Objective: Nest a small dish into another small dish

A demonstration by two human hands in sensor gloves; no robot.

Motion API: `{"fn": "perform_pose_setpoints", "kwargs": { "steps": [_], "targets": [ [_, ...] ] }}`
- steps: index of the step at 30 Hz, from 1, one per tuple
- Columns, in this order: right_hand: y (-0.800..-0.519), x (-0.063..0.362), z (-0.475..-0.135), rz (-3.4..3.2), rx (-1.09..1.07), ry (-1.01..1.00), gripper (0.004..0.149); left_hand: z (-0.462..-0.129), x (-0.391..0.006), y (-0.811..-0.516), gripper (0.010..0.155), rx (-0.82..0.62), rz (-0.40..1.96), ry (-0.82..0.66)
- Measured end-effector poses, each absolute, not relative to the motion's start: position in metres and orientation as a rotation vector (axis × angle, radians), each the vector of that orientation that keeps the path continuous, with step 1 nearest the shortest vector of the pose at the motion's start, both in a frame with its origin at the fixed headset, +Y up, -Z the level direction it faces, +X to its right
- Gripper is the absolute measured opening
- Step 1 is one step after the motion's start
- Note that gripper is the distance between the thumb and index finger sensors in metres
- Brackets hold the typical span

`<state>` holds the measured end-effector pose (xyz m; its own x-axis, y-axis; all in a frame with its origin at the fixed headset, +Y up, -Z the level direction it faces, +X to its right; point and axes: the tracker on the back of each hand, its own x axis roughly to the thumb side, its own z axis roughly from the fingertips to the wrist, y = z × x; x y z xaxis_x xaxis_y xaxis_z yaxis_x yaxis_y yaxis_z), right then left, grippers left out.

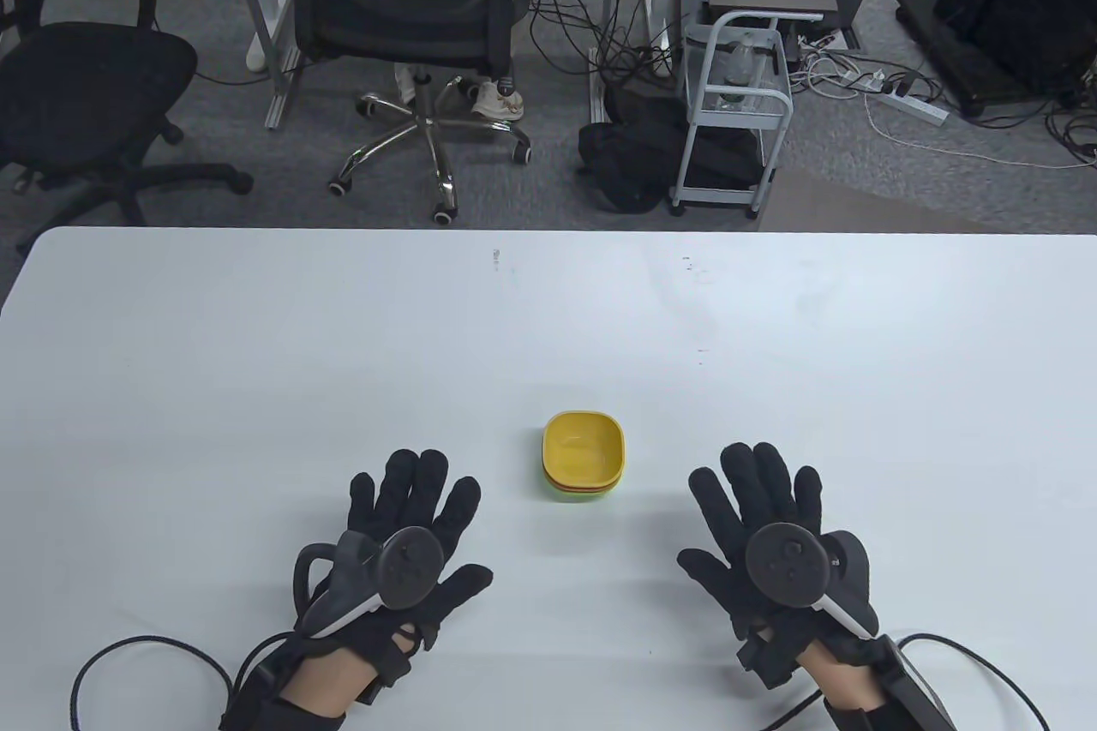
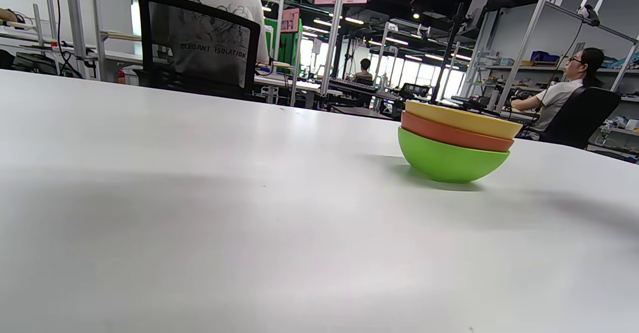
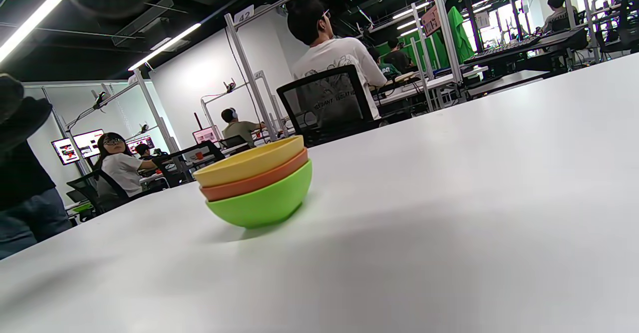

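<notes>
Three small dishes stand nested in one stack on the white table (image 1: pixel 257 354): a yellow dish (image 1: pixel 583 446) on top, an orange dish (image 2: pixel 449 134) in the middle, a green dish (image 2: pixel 449 161) at the bottom. The stack also shows in the right wrist view, yellow dish (image 3: pixel 249 162) uppermost. My left hand (image 1: pixel 411 508) lies flat on the table left of the stack, fingers spread, holding nothing. My right hand (image 1: pixel 763 500) lies flat to the right of the stack, fingers spread, holding nothing. Neither hand touches the dishes.
Beyond the table's far edge stand office chairs (image 1: pixel 411 20), a small white cart (image 1: pixel 733 114) and floor cables. Glove cables (image 1: pixel 128 662) trail off the near edge by each wrist.
</notes>
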<state>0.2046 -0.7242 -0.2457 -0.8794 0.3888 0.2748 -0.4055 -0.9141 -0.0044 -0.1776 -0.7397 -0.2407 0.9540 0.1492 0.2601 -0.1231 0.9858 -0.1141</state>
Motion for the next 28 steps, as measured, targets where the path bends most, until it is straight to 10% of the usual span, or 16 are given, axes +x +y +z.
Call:
{"fn": "perform_pose_setpoints", "kwargs": {
  "steps": [28],
  "targets": [
    [-0.7267, 0.2014, -0.2467, 2.693, 0.405, -0.031, 0.078, -0.2403, -0.1764, -0.7422, 0.084, -0.132, 0.147, -0.283]
  ]
}}
